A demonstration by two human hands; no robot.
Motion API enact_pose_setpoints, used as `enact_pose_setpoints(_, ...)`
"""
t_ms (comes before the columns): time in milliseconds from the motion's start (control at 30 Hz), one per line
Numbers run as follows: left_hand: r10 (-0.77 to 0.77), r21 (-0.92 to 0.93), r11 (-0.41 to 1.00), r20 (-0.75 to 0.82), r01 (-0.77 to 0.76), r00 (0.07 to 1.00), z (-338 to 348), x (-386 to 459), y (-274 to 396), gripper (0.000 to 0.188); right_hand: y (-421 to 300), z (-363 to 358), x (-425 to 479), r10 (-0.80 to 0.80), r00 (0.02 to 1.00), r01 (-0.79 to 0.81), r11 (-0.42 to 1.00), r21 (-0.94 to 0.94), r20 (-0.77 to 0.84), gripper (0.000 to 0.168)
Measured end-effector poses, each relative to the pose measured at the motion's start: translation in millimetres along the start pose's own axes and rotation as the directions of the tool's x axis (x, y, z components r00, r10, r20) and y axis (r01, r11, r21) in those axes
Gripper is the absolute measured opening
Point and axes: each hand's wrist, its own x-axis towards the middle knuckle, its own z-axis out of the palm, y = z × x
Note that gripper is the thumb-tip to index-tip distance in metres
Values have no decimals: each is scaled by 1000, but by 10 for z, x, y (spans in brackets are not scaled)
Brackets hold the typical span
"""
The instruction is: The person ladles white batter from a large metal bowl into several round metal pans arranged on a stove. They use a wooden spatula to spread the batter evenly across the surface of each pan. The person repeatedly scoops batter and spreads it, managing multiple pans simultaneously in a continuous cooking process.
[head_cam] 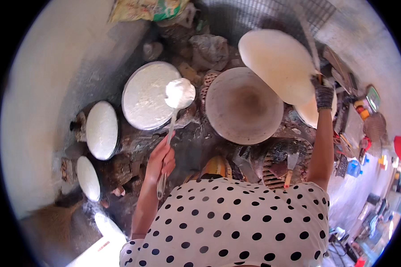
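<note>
My bare left hand point(161, 159) is closed around the handle of a metal ladle point(180, 93), whose bowl is heaped with white stuff. The ladle's bowl is over the right edge of a large round pan point(149, 96) with a pale white surface. At the right, my gloved right hand point(322, 91) grips a thin flatbread point(275, 63) at its edge, along with what looks like a tool handle. The flatbread hangs tilted beside a wide, bare, shallow pan point(244, 106). Below my right hand, another pale flatbread point(315, 110) lies partly hidden.
Further round white-topped pans point(102, 130) stand along the left wall. Close to my body, a scraper with a wooden handle point(290, 167) rests on a slatted basket point(270, 167). A printed bag point(147, 10) is at the top, and a blue water bottle point(354, 168) stands at the right.
</note>
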Motion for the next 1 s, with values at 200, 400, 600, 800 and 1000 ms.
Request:
enact_pose_setpoints(200,-255,-186,937,216,296,943,413,740,-309,39,1294,-693,-536,713,610,-383,647,659,-345,17)
enact_pose_setpoints(400,-368,-134,910,172,392,914,660,903,-443,39,2347,-260,-1066,931,295,-568,352,744,-216,31)
enact_pose_setpoints(600,-405,-135,890,199,435,892,785,984,-444,37,2832,-219,-1132,983,183,-515,74,854,25,21)
enact_pose_setpoints(800,-405,-2,909,226,416,886,1000,1011,-103,39,2352,34,-1659,912,315,-640,409,651,-263,27)
enact_pose_setpoints(1000,-225,804,576,328,-146,918,1708,754,219,42,529,-280,-2955,707,697,-449,557,699,-116,46)
